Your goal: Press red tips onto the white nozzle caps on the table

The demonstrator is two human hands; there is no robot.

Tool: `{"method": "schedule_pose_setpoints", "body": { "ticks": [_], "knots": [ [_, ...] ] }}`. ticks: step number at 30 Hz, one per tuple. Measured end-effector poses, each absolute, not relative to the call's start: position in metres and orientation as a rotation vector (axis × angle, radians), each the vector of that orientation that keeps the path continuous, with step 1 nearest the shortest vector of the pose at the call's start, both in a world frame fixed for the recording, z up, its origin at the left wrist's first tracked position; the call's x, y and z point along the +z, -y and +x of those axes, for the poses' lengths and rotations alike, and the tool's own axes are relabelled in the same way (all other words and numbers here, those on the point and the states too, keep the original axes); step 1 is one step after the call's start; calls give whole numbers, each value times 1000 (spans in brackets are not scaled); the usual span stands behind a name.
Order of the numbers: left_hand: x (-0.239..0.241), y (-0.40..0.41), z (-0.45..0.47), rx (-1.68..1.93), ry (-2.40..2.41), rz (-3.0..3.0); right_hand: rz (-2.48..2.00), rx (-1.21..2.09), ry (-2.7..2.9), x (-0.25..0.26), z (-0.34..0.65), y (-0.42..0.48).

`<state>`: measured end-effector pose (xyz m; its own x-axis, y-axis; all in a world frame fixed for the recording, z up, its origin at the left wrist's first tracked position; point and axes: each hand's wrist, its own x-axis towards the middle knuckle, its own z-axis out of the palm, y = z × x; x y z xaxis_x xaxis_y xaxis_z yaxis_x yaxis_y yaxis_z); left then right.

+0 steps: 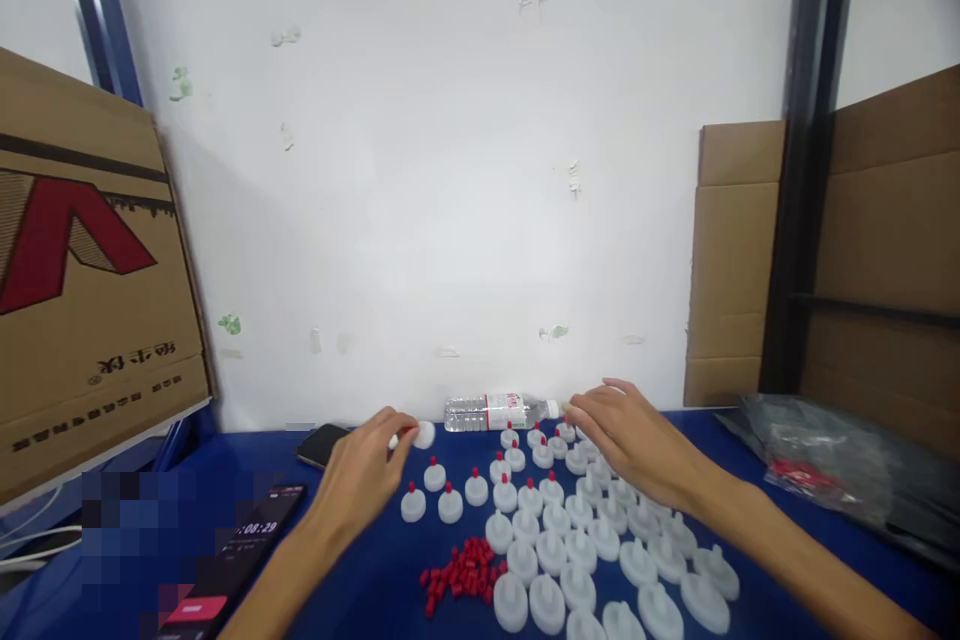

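Note:
Between the thumb and forefinger of my left hand (367,460), a white plastic nozzle cap (425,435) is pinched, tipped on its side above the blue table. My right hand (626,435) reaches over the back of the cap group. Its fingertips close at the red tip of a white nozzle cap (565,433), and the thumb is mostly hidden. Several white caps with red tips (450,504) stand upright between my hands. Many bare-stemmed white caps (551,552) spread below my right forearm. A heap of small red tips (469,570) lies in front of them.
A clear water bottle (499,412) lies against the white wall. At left are a phone with a lit screen (240,550), a dark phone-like object (322,443) and a large cardboard box (90,320). Plastic bags (810,460) and upright cardboard (731,270) occupy the right.

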<state>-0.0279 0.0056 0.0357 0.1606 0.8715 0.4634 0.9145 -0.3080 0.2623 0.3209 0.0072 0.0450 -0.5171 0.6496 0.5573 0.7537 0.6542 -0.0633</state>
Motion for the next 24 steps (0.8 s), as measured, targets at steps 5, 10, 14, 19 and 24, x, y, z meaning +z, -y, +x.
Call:
{"method": "schedule_pose_setpoints", "body": {
  "ticks": [5,10,14,19,24],
  "knots": [
    [27,-23,-67,-499,1888,-2342,-1115,-198,2401,10,339,-24],
    [21,-19,-59,-309,1855,-2399,-1118,-103,2457,-2,342,-22],
    [21,-16,-49,-241,1859,-2424,-1202,-56,2427,-9,349,-25],
    [19,-14,-46,-272,1831,-2454,-1256,-6,2404,-13,353,-28],
    [28,-9,-40,-442,1796,-2386,-1236,35,2414,-10,349,-25]
  ]
}}
